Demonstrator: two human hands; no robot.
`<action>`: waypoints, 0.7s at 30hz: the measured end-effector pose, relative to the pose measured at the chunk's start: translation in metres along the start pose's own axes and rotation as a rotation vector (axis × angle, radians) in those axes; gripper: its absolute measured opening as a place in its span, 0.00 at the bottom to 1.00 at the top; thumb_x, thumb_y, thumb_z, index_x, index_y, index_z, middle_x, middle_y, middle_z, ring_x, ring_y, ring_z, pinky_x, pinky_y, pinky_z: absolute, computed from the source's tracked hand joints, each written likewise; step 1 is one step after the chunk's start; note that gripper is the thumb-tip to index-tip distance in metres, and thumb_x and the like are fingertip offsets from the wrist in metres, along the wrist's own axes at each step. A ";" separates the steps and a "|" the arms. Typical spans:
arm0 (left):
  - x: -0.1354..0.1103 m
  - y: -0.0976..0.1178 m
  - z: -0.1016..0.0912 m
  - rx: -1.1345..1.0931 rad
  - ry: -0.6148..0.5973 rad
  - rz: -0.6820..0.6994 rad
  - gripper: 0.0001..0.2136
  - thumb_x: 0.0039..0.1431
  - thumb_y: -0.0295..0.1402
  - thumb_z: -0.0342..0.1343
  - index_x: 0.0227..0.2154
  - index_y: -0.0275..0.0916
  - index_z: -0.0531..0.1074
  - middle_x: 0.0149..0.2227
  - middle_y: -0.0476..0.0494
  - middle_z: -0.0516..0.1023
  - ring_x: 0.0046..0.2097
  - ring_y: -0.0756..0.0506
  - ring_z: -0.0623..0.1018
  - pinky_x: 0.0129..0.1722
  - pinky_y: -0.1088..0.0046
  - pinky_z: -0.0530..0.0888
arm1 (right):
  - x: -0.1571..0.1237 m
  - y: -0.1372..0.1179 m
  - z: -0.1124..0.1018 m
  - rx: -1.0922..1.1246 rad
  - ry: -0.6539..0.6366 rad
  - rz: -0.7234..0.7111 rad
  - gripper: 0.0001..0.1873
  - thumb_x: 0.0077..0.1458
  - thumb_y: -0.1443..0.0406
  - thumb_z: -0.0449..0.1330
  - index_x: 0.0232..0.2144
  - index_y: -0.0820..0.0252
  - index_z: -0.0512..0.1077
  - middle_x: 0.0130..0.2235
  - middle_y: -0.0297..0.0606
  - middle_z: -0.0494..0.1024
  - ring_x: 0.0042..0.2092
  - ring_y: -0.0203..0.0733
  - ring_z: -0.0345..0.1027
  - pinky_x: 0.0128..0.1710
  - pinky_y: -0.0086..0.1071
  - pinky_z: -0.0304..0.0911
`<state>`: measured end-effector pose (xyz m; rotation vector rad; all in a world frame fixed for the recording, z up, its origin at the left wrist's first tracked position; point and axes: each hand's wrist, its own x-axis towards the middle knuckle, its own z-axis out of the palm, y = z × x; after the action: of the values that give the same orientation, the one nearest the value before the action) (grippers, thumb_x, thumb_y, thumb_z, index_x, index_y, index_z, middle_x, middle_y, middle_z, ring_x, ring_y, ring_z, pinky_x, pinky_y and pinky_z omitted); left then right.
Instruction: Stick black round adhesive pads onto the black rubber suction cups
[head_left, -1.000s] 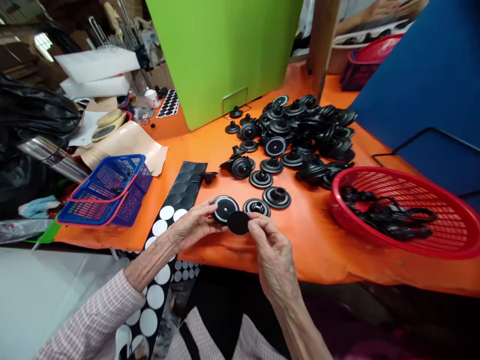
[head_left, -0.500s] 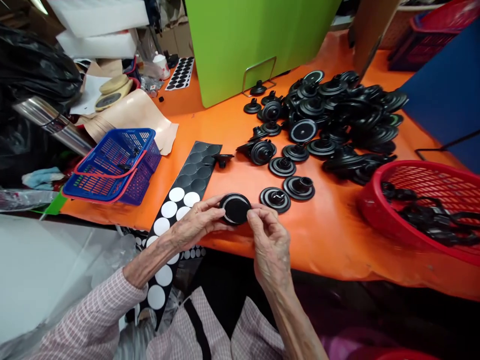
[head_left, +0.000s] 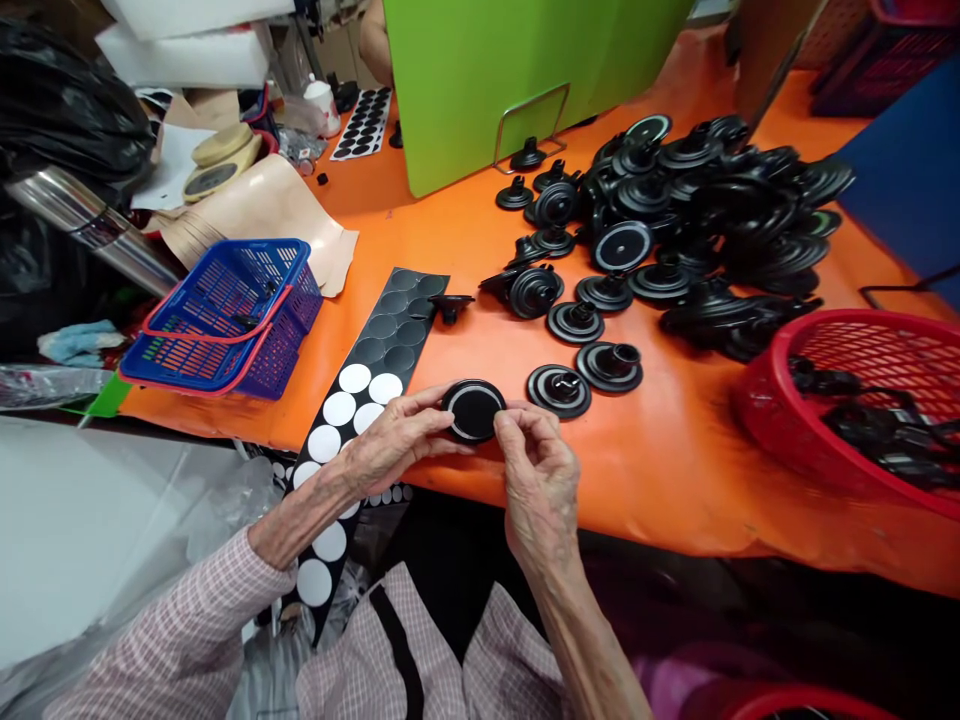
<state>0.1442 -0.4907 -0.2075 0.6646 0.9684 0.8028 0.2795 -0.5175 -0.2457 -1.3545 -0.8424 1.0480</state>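
Observation:
My left hand (head_left: 401, 435) grips a black suction cup (head_left: 474, 412) by its left edge, thumb on the face and fingers beneath. Its flat round face, black with a pale ring, is turned up towards me. At the opposite rim, the thumb and forefinger of my right hand (head_left: 541, 470) pinch the edge; whether something thin is between them I cannot tell. Under my left forearm runs a black sticker strip (head_left: 409, 345), with white discs on its lower part and dark circles above. Two more suction cups lie stem up just right of my hands, the nearer one (head_left: 559, 390) closest.
A big pile of black suction cups (head_left: 697, 200) covers the back right. A red basket (head_left: 780, 400) of black parts stands at right, a blue basket (head_left: 217, 385) at left. Behind rises a green board (head_left: 480, 90); part of another person's arm (head_left: 375, 42) shows beside it.
The view has shifted slightly, so the pile and red basket sit further right. Both hands keep hold of the suction cup, its face now tipped more towards me. Another person's arm has appeared behind the board.

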 end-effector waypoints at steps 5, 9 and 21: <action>0.001 -0.002 -0.001 -0.003 -0.004 0.019 0.15 0.52 0.28 0.61 0.45 0.34 0.77 0.46 0.37 0.78 0.46 0.40 0.78 0.45 0.62 0.77 | -0.002 0.000 0.003 -0.054 0.042 -0.055 0.10 0.52 0.58 0.59 0.28 0.59 0.69 0.37 0.38 0.69 0.37 0.39 0.67 0.39 0.35 0.66; 0.002 -0.006 -0.002 0.016 0.009 0.040 0.16 0.52 0.33 0.63 0.44 0.34 0.77 0.47 0.37 0.78 0.45 0.41 0.78 0.43 0.62 0.78 | -0.003 0.001 0.005 -0.153 0.050 -0.140 0.09 0.55 0.59 0.57 0.27 0.58 0.67 0.37 0.39 0.70 0.38 0.39 0.67 0.37 0.34 0.67; 0.000 -0.013 -0.007 0.084 0.096 0.124 0.19 0.51 0.36 0.65 0.45 0.35 0.77 0.45 0.39 0.79 0.42 0.42 0.80 0.39 0.66 0.80 | -0.006 0.015 0.013 -0.488 0.086 -0.502 0.06 0.62 0.66 0.51 0.31 0.57 0.62 0.34 0.37 0.69 0.39 0.40 0.66 0.37 0.35 0.65</action>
<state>0.1414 -0.4964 -0.2206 0.7703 1.0598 0.9136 0.2637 -0.5199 -0.2589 -1.4613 -1.3445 0.4009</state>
